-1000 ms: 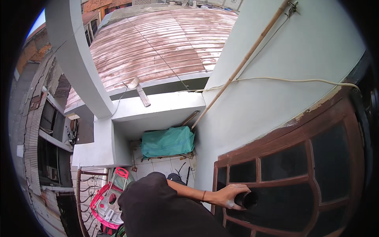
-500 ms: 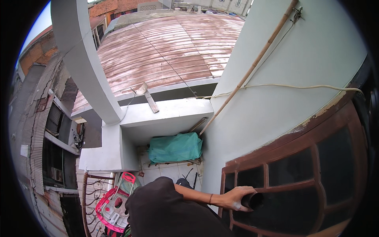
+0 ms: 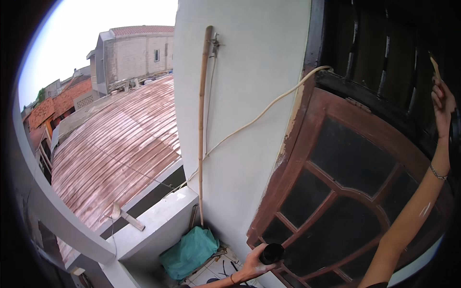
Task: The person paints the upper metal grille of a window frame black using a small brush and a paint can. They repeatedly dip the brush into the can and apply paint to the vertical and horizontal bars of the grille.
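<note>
My left hand point(image 3: 259, 263) is closed around a small black cup point(image 3: 272, 254), low in front of the wooden door. The cup's inside looks dark, and I cannot make out what is in it. Up at the far right, my right hand point(image 3: 443, 102) grips a slim tan brush-like tool point(image 3: 435, 67) pointing upward; its tip is hard to see. That hand is raised beside the black bars point(image 3: 382, 62) above the door. Brown framing with dark glass panes makes up the door point(image 3: 298, 230). Pale smears mark my right forearm.
A bamboo pole point(image 3: 203, 129) leans on the white wall point(image 3: 245, 86), crossed by a cream cable point(image 3: 264, 116). Below it, a green sheet point(image 3: 191, 253) covers something on the tiled floor. A white ledge point(image 3: 163, 211) borders the drop toward a rusty corrugated roof point(image 3: 115, 149).
My view has swung right and upward, bringing the black bars into sight. My right arm, barely visible at the lower right before, is now raised with the tool. The left hand still holds the cup.
</note>
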Demonstrator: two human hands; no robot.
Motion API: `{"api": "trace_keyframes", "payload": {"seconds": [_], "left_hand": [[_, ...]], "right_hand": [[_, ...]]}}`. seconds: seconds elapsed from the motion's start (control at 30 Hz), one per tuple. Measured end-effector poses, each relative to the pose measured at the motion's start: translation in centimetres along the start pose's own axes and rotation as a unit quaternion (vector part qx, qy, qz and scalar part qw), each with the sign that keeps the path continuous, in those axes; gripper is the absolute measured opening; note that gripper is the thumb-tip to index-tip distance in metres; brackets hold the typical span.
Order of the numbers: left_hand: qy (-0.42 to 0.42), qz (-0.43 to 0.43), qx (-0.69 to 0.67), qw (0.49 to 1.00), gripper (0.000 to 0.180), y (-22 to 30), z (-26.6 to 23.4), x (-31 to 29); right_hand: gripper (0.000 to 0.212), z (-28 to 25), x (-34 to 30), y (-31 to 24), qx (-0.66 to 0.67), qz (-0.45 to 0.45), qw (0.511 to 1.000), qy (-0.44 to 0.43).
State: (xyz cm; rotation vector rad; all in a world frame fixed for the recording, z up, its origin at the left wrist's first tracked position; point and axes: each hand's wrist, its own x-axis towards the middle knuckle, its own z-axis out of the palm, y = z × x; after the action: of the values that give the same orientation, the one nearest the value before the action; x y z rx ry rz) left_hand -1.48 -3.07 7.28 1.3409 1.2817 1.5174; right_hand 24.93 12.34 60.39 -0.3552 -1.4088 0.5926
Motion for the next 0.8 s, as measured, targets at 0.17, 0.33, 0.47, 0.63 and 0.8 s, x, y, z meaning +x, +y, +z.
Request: {"api": "trace_keyframes", "payload": {"seconds": [0.17, 0.33, 0.47, 0.63, 0.8], "left_hand": [[0.126, 0.037, -0.005, 0.991, 0.045, -5.4, -0.3, 0.1], [0.070, 0.032, -0.019, 0.997, 0.049, -7.5, 0.3, 2.4], [0.072, 0.042, -0.049, 0.995, 0.050, -8.0, 2.0, 2.0], [0.029, 0.019, -0.054, 0.998, 0.049, -10.8, 2.6, 2.3], [0.027, 0.033, -0.026, 0.999, 0.052, -9.5, 2.3, 1.6]], "right_hand": [[0.018, 1.4, 4.9, 2.8, 0.111, 0.006, 0.993, 0.026], [0.012, 1.4, 5.9, 1.7, 0.049, -0.041, 0.996, 0.063], [0.014, 0.9, 9.1, 1.0, 0.088, -0.017, 0.995, 0.047], [0.017, -2.8, 16.5, 1.1, 0.116, 0.003, 0.993, 0.011], [0.020, -2.4, 20.0, 2.3, 0.121, 0.025, 0.992, 0.004]]}}
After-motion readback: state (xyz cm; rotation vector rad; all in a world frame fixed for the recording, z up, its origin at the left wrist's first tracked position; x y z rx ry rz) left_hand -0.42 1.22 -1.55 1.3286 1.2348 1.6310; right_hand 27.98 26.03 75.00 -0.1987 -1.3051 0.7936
